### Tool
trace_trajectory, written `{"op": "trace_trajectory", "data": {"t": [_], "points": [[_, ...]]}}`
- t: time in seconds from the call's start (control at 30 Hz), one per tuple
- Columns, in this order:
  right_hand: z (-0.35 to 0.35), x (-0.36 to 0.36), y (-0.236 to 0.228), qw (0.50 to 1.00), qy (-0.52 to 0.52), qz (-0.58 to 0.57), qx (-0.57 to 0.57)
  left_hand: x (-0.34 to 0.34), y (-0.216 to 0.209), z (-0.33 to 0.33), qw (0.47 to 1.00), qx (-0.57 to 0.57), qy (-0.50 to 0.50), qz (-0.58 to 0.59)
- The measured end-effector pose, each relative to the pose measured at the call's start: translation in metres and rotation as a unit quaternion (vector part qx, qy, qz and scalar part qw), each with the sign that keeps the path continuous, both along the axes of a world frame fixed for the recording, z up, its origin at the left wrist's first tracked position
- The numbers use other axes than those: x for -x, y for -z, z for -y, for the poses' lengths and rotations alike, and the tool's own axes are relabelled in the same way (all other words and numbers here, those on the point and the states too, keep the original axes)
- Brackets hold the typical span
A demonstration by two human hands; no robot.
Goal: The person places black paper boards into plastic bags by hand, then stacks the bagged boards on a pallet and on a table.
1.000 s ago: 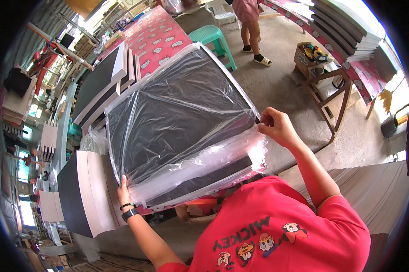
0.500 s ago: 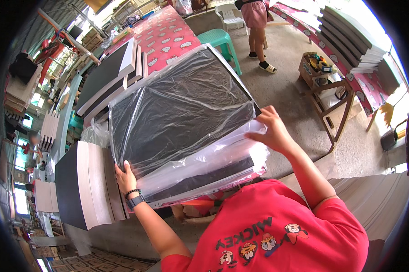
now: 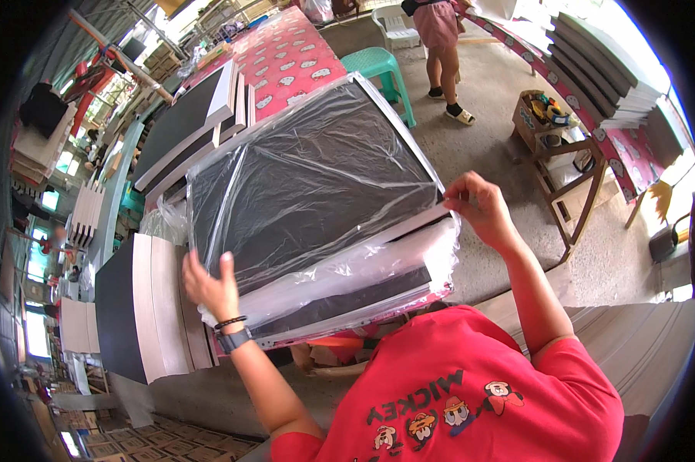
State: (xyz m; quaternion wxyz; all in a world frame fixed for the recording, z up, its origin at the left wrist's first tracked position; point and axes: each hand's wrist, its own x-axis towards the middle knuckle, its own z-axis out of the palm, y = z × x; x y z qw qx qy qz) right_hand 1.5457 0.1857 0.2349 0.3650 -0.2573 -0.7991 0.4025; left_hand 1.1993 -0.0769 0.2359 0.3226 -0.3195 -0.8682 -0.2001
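A flat black panel (image 3: 324, 165) with pale edges lies in front of me, covered by wrinkled clear plastic film (image 3: 286, 223). My left hand (image 3: 211, 289) is over the panel's near left corner, its fingers spread and thumb raised, gripping nothing. At the near right corner, my right hand (image 3: 477, 209) pinches the edge of the film between thumb and fingertips. Below the panel's near edge, loose film bunches over another black panel (image 3: 347, 308) lying underneath.
To the left stand thick pale-edged black boards (image 3: 159, 308), with more stacked boards (image 3: 186, 131) behind them. A patterned pink table (image 3: 293, 61) runs away from me. Beyond the panel are a green stool (image 3: 378, 65) and a standing person (image 3: 438, 46). A wooden frame (image 3: 579, 192) stands to the right.
My left hand has lifted from the panel's left edge and spread its fingers. My right hand has moved slightly right and closed into a pinch at the corner. The near-side film has shifted downward.
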Motion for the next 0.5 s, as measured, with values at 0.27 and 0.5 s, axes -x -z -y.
{"op": "trace_trajectory", "data": {"t": [0.27, 0.5], "points": [[-0.004, 0.034, -0.057, 0.979, 0.016, -0.142, -0.148, -0.080, -0.007, -0.071, 0.878, 0.074, 0.439, 0.177], [0.004, 0.038, -0.036, 0.951, 0.062, -0.267, -0.139, -0.079, 0.016, -0.065, 0.888, -0.021, 0.429, 0.166]]}}
